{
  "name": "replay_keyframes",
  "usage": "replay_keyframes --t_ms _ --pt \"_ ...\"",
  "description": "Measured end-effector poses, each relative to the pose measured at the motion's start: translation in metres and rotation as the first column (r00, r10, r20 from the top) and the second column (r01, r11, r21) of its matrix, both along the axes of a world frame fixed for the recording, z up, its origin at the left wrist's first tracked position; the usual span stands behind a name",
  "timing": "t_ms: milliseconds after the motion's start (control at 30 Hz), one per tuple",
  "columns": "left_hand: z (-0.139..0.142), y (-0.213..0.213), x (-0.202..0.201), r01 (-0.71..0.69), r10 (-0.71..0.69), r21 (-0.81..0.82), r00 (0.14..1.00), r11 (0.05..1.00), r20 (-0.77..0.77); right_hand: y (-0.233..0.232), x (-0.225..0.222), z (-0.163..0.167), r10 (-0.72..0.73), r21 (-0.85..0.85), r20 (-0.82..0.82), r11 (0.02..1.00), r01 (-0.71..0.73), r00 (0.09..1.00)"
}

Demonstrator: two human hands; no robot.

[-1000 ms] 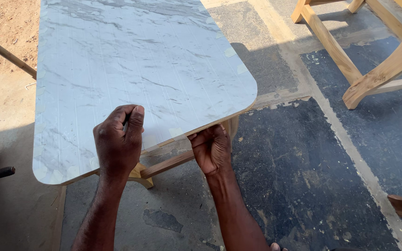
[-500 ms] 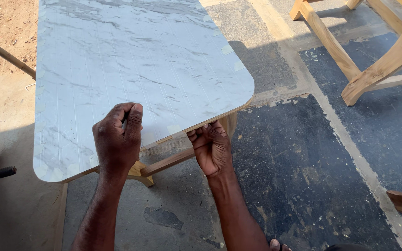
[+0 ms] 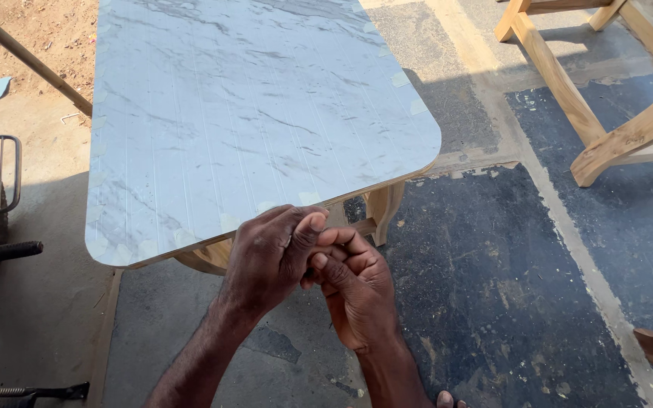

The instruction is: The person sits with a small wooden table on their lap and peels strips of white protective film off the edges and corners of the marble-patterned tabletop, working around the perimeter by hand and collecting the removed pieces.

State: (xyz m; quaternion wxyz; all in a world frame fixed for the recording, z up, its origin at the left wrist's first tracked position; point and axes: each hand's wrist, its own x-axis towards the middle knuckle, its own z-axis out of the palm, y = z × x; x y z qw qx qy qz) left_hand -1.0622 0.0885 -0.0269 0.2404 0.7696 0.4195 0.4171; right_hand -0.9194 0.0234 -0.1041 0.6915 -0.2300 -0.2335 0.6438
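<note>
At the desk's (image 3: 251,113) near edge, left hand (image 3: 270,257) and right hand (image 3: 353,291) press together, empty; the marble-look top seems heavy, stiff, slick, best gripped underneath.

A rectangular tabletop (image 3: 251,113) with a white-grey marble-pattern laminate surface and rounded corners lies flat on a pale wooden base. Small pale tape patches dot its borders; its near edge shows a raw wood rim.

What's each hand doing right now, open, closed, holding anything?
Left hand: curled shut at the marble-look tabletop's near edge, pressed against the other hand; any held thing hidden.
Right hand: curled shut, fingers against the left; contents cannot be told.
</note>
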Motion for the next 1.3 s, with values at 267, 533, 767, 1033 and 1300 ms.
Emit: replay_keyframes --t_ms 267,533,767,1033,1300 --pt "-0.010 0.038 -0.049 -0.250 0.244 -0.020 0.918 0.968 0.313 0.096 0.044 0.118 -0.116 0.115 0.993 0.903 -0.415 0.024" --pt "-0.027 0.051 -0.054 -0.230 0.257 -0.126 0.926 0.965 0.278 0.128 0.024 0.126 -0.251 -0.088 0.870 0.769 -0.634 -0.425" --pt "-0.020 0.040 -0.055 -0.168 0.207 -0.137 0.915 0.976 0.347 0.120 0.031 0.127 -0.339 -0.021 0.843 0.755 -0.655 -0.418" --pt "-0.018 0.041 -0.052 -0.207 0.264 -0.194 0.901 0.959 0.343 0.123 0.028 0.126 -0.337 -0.040 0.837 0.748 -0.663 -0.431" --pt "-0.017 0.037 -0.050 -0.259 0.285 -0.122 0.905 0.958 0.317 0.131 0.025 0.131 -0.307 -0.064 0.862 0.723 -0.688 -0.403"
